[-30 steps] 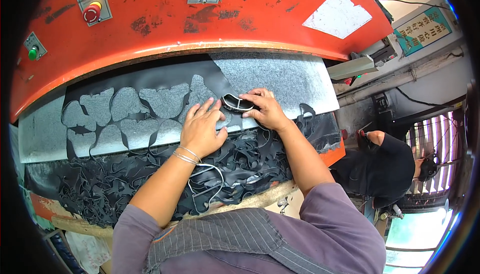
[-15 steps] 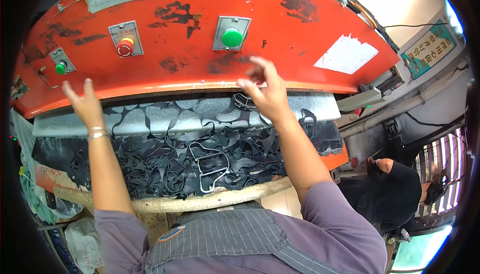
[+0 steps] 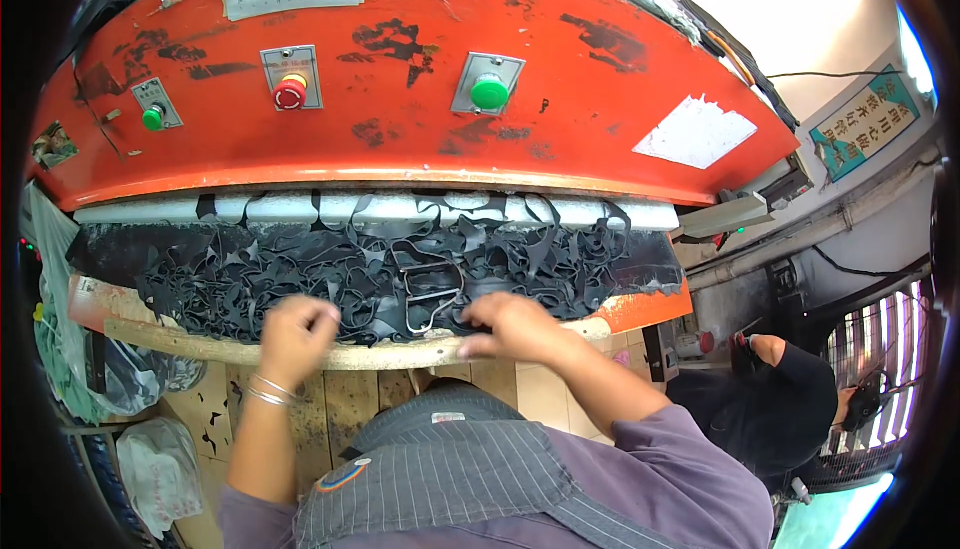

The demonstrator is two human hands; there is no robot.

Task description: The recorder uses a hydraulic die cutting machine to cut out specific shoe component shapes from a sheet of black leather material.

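Black scrap webbing (image 3: 330, 274) under both hands' fingers (image 3: 318, 317)

Just beyond the fingers (image 3: 320, 317), black offcut scraps (image 3: 300, 269) are showing over a pale wooden edge (image 3: 370, 357). Farther past them, an orange press head (image 3: 600, 79) is wearing black scuffs, one red button (image 3: 289, 95) and green buttons (image 3: 489, 93). Grey pinstriped apron (image 3: 450, 479), purple sleeves (image 3: 650, 459).
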